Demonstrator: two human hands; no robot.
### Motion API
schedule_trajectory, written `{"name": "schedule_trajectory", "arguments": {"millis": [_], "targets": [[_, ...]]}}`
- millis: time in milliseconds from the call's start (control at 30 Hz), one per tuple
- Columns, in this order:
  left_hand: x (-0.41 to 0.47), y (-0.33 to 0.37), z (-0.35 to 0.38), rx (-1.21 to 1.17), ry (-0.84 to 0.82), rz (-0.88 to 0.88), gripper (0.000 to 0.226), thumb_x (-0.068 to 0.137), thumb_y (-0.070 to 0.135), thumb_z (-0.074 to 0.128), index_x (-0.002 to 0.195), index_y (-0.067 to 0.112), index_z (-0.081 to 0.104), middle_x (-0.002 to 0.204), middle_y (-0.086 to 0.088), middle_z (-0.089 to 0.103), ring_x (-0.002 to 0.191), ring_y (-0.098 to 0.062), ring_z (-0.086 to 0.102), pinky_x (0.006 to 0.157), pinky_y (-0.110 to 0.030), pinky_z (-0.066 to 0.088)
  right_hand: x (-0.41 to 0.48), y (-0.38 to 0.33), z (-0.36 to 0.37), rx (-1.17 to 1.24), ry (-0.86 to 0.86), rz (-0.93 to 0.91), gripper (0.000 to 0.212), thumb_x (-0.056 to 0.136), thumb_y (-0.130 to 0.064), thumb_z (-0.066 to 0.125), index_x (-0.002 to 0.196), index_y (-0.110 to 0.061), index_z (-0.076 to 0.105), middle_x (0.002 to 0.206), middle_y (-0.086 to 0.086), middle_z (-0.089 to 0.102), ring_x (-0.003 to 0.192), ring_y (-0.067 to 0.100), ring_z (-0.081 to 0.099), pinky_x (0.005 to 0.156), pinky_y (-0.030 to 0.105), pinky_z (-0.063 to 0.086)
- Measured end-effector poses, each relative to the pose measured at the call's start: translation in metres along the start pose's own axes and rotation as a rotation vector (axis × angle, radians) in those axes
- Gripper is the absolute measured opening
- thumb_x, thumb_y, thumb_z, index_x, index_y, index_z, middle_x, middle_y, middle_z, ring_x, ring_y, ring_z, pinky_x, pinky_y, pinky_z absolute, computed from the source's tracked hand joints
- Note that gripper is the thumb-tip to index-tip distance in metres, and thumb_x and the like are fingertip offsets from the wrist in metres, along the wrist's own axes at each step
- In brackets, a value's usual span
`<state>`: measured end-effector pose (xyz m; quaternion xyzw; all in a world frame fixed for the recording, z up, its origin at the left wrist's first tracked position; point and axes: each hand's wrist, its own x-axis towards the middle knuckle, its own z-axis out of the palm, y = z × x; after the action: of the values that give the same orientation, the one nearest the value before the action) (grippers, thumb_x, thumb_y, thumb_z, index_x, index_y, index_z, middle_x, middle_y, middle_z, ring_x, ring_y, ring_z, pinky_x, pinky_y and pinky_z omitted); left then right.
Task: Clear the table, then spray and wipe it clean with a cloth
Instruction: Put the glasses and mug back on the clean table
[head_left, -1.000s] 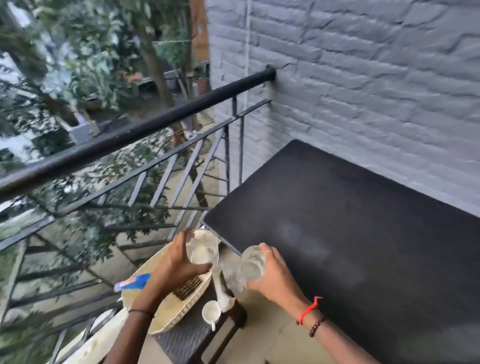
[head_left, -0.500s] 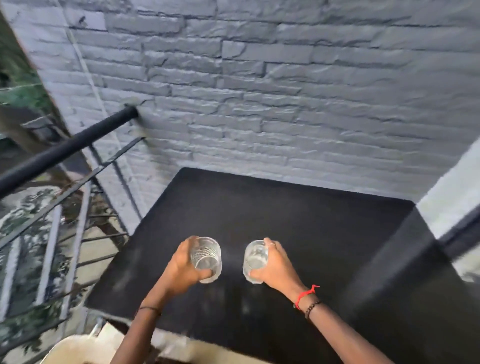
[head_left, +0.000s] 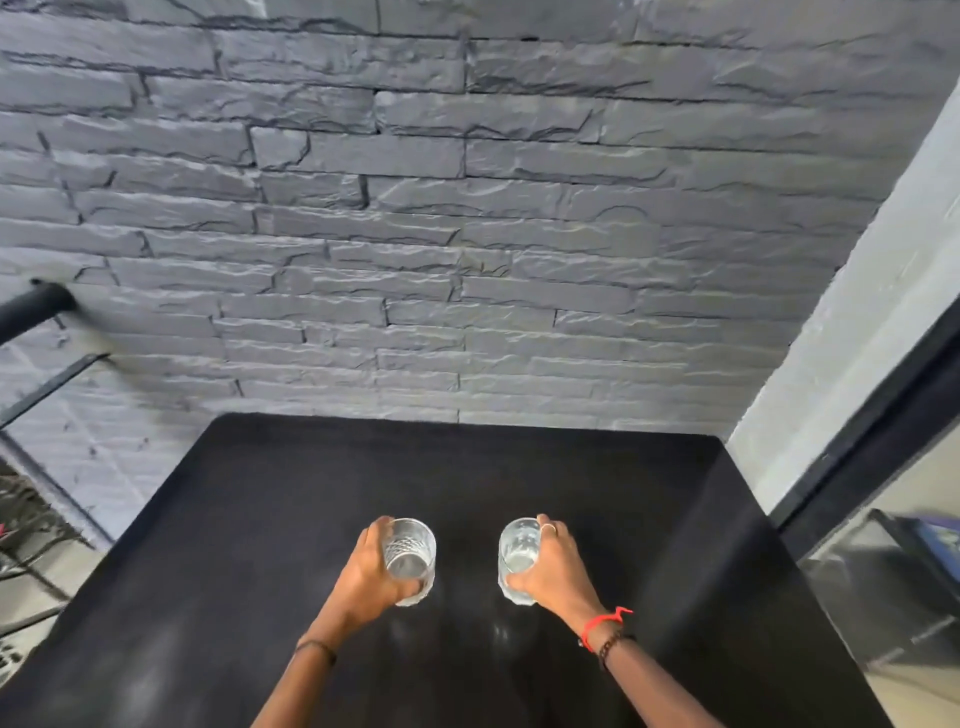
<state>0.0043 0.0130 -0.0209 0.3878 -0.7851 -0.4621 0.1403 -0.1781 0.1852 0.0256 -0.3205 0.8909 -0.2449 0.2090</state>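
As I look down through the head camera, a black railing (head_left: 31, 306) comes in at the far left and meets the grey brick wall (head_left: 467, 234). Its lower bars stand just beside the left edge of the black table (head_left: 249, 519). That edge slants from the far left corner down towards the lower left of my view. A wide strip of dark top lies between it and the left hand (head_left: 371, 577).

The left hand is wrapped round the left glass (head_left: 410, 556), a cut-pattern tumbler, with the fingers behind it and the thumb across its near side. A thin dark band (head_left: 317, 647) sits on that wrist. A gap of tabletop separates this glass from the right glass (head_left: 517, 556), which the right hand (head_left: 556, 571) grasps from the right side. That hand wears a ring (head_left: 548, 528) on one finger, and a red thread (head_left: 605, 623) and a beaded bracelet (head_left: 613, 644) at the wrist.

Both glasses are upright over the near middle of the table; I cannot tell whether their bases touch it. Beyond them the top runs on to its far edge, which lies along the foot of the wall. To the right, the table's edge is near the right hand. Past it rise a white pillar (head_left: 831, 338) and a black door frame (head_left: 893, 405).
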Motion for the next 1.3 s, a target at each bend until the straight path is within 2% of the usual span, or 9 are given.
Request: {"name": "schedule_trajectory", "arguments": {"millis": [100,367,533,833,1100,1200,1300], "targets": [[0.024,0.0,0.012,0.028,-0.008,-0.006,0.105,0.043,0.05,0.079,0.134,0.018,0.038,0.123,0.005,0.043,0.111,-0.014,0.049,0.09,-0.022,0.039,0.022,0.011,-0.004,0.023,0.007,0.042,0.098,0.069,-0.03,0.078,0.147,-0.006,0.024,0.14,0.004,0.037,0.132,0.019,0.036,0.109,0.023,0.032],[0.064,0.003,0.029,0.075,-0.036,-0.009,0.099,0.057,0.029,0.088,0.139,0.013,0.035,0.127,0.001,0.042,0.11,-0.013,0.047,0.093,-0.022,0.038,0.057,0.034,-0.011,0.045,0.037,0.129,0.095,0.069,-0.027,0.079,0.145,-0.004,0.025,0.139,0.006,0.039,0.132,0.021,0.037,0.109,0.024,0.034],[0.072,0.003,0.036,0.077,-0.054,-0.034,0.098,0.056,0.028,0.089,0.137,0.012,0.037,0.129,-0.004,0.044,0.112,-0.018,0.05,0.094,-0.025,0.042,0.063,0.042,-0.011,0.039,0.026,0.165,0.097,0.069,-0.028,0.079,0.145,-0.004,0.024,0.138,0.006,0.038,0.132,0.022,0.036,0.108,0.025,0.034],[0.071,0.002,0.042,0.027,-0.088,-0.075,0.098,0.054,0.03,0.09,0.135,0.017,0.036,0.125,0.002,0.041,0.112,-0.017,0.049,0.091,-0.024,0.039,0.064,0.046,-0.009,0.03,0.028,0.156,0.097,0.068,-0.029,0.081,0.145,-0.007,0.024,0.139,0.006,0.037,0.132,0.022,0.037,0.107,0.029,0.04],[0.068,0.013,0.039,0.011,-0.131,-0.094,0.098,0.062,0.017,0.09,0.139,0.008,0.03,0.136,-0.008,0.037,0.12,-0.019,0.044,0.099,-0.026,0.039,0.063,0.044,-0.011,0.041,0.03,0.163,0.098,0.067,-0.028,0.083,0.143,-0.007,0.025,0.139,0.008,0.037,0.131,0.023,0.037,0.109,0.03,0.038],[0.065,0.019,0.037,0.04,-0.138,-0.103,0.105,0.064,0.02,0.089,0.145,0.008,0.024,0.14,-0.011,0.035,0.129,-0.025,0.04,0.108,-0.035,0.037,0.063,0.042,-0.012,0.045,0.0,0.171,0.107,0.064,-0.029,0.085,0.145,-0.005,0.02,0.144,0.01,0.032,0.135,0.024,0.033,0.111,0.031,0.036],[0.061,0.024,0.031,0.057,-0.107,-0.098,0.114,0.062,0.028,0.09,0.15,0.012,0.018,0.143,-0.011,0.034,0.135,-0.029,0.034,0.112,-0.043,0.033,0.061,0.037,-0.015,0.039,-0.028,0.166,0.125,0.06,-0.035,0.087,0.15,-0.007,0.006,0.155,0.014,0.013,0.145,0.028,0.015,0.115,0.036,0.028]]}}
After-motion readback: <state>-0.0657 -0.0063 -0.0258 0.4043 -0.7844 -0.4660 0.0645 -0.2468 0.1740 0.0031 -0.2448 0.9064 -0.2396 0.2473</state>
